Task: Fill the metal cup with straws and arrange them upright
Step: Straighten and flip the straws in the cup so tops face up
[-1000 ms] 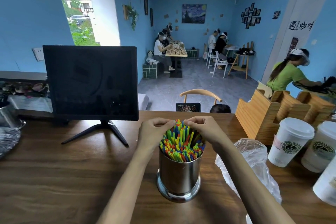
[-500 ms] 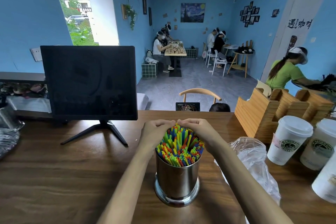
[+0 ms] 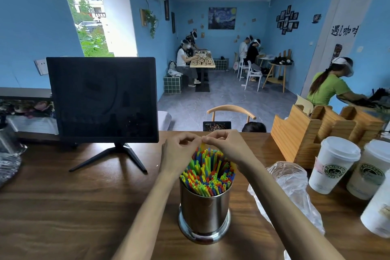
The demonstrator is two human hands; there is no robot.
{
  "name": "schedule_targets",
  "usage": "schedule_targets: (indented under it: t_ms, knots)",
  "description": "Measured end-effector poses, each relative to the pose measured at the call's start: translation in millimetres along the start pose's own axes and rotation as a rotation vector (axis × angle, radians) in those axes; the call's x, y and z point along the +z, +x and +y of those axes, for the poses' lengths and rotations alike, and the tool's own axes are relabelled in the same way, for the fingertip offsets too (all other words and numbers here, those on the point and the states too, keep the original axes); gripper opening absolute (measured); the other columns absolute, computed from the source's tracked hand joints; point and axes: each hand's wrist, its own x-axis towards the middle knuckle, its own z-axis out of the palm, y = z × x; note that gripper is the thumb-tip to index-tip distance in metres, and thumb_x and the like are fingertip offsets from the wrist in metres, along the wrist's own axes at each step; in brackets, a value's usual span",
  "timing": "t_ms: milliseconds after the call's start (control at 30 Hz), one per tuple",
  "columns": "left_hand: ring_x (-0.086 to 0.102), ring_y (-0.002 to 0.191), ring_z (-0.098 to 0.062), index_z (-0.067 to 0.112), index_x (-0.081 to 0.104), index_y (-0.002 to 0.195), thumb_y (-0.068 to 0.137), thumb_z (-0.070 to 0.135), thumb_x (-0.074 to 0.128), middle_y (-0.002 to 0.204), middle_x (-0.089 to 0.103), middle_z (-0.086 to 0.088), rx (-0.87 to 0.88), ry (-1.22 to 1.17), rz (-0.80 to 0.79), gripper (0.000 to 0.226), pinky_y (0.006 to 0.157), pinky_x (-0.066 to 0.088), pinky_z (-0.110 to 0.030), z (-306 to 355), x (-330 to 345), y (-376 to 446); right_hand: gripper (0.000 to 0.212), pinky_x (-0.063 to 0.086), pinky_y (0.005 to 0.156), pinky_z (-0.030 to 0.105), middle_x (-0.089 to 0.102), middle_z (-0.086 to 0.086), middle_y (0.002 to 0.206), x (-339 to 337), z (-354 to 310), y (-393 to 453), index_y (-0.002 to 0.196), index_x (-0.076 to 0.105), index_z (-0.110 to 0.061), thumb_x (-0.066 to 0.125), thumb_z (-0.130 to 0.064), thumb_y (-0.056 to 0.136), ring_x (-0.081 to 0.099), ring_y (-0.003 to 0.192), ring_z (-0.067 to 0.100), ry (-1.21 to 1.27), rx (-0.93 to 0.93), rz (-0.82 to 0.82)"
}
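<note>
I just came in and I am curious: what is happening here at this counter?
A person is arranging colourful straws in a metal cup on the wooden counter. The cup is full. The left hand and right hand meet above it, fingers curled, apparently pinching a yellow straw. A plastic bag lies beside it.

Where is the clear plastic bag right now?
In the head view, the clear plastic bag lies crumpled on the wooden counter, just right of the metal cup and left of the lidded paper cups.
</note>
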Motion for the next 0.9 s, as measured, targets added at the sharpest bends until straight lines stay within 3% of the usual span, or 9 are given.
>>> schedule_targets:
  t_ms: [133,300,433,600,767,900]
  knots:
    - [0.067,0.082,0.003,0.026,0.079,0.096,0.092,0.025,0.074,0.083,0.074,0.019,0.123,-0.048,-0.024,0.007,0.07,0.05,-0.009,15.3,-11.2,1.9,0.027,0.046,0.077,0.023,0.076,0.0,0.088,-5.5,-9.0,-0.8,0.091,0.078,-0.008,0.077,-0.034,0.086,0.066,0.079,-0.002,0.163,-0.012,0.001]
    - [0.07,0.086,0.002,0.031,0.077,0.104,0.087,0.021,0.078,0.088,0.075,0.02,0.205,-0.01,-0.065,0.019,0.078,0.056,-0.015,17.7,-14.4,-0.8,0.026,0.054,0.084,0.034,0.076,0.005,0.09,-5.8,-5.2,2.0,0.089,0.078,-0.01,0.079,-0.035,0.083,0.07,0.083,0.014,0.289,0.062,-0.056]
    - [0.068,0.091,0.005,0.03,0.073,0.121,0.088,0.022,0.078,0.094,0.071,0.022,0.276,0.086,-0.012,0.034,0.078,0.055,-0.011,15.7,-9.2,-6.6,0.026,0.053,0.086,0.036,0.075,0.004,0.084,-2.7,-1.1,3.9,0.086,0.079,-0.011,0.082,-0.036,0.078,0.068,0.08,0.015,0.298,0.065,-0.039]
    - [0.067,0.089,0.011,0.026,0.076,0.117,0.088,0.025,0.078,0.096,0.074,0.016,0.29,0.142,0.088,0.029,0.079,0.055,-0.01,13.9,-5.6,-11.5,0.032,0.052,0.086,0.032,0.077,0.003,0.088,-1.0,1.5,-0.4,0.092,0.08,-0.011,0.075,-0.042,0.086,0.067,0.086,0.012,0.286,0.05,-0.055]
    - [0.064,0.09,0.019,0.024,0.076,0.116,0.088,0.024,0.078,0.098,0.069,0.023,0.288,0.134,0.088,0.028,0.079,0.051,-0.004,13.0,-4.4,-13.0,0.017,0.056,0.084,0.028,0.078,0.005,0.097,-1.5,5.8,-2.4,0.103,0.075,-0.012,0.075,-0.024,0.091,0.073,0.09,0.017,0.267,0.024,-0.022]
    - [0.061,0.089,0.022,0.024,0.076,0.117,0.09,0.025,0.075,0.097,0.066,0.025,0.285,0.148,0.072,0.027,0.075,0.048,-0.001,12.6,-3.9,-12.8,0.02,0.055,0.082,0.023,0.078,0.005,0.093,-3.6,4.2,-4.7,0.104,0.071,-0.011,0.079,-0.016,0.086,0.074,0.091,0.015,0.21,-0.001,-0.037]
